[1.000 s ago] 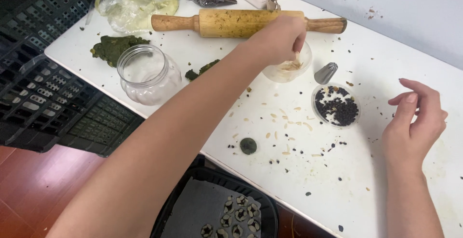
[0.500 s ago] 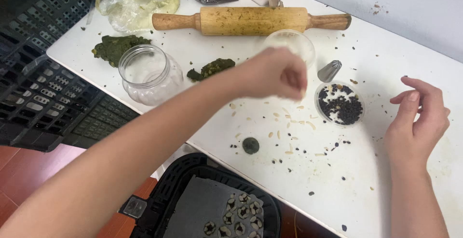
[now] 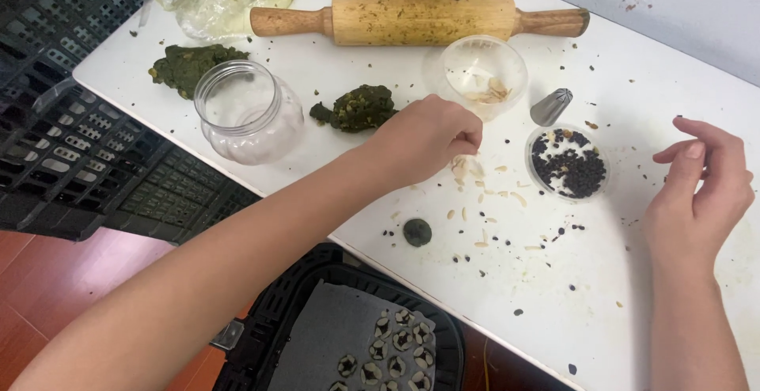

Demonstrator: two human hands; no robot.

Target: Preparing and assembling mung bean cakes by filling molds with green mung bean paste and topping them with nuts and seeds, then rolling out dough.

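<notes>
My left hand (image 3: 423, 138) reaches across the white table (image 3: 633, 296), fingertips pinched together on a few pale slivers just above a scatter of the same slivers (image 3: 483, 193). Behind it stands a clear cup (image 3: 507, 55) holding more slivers. A small round dish of black seeds (image 3: 568, 165) sits to the right of that hand. A small dark green dough disc (image 3: 417, 232) lies near the table's front edge. My right hand (image 3: 701, 189) hovers at the right with fingers loosely curled and apart, holding nothing.
A wooden rolling pin (image 3: 419, 19), a metal piping nozzle (image 3: 551, 106), a glass jar (image 3: 247, 114) and green dough lumps (image 3: 356, 108) lie on the table. Below the edge, a black fryer basket (image 3: 277, 320) holds several decorated discs (image 3: 396, 343). Black crates (image 3: 47, 122) stand at the left.
My left hand has drawn back from the clear cup toward me and lowered, pinched, over the scattered slivers. My right hand has barely moved.
</notes>
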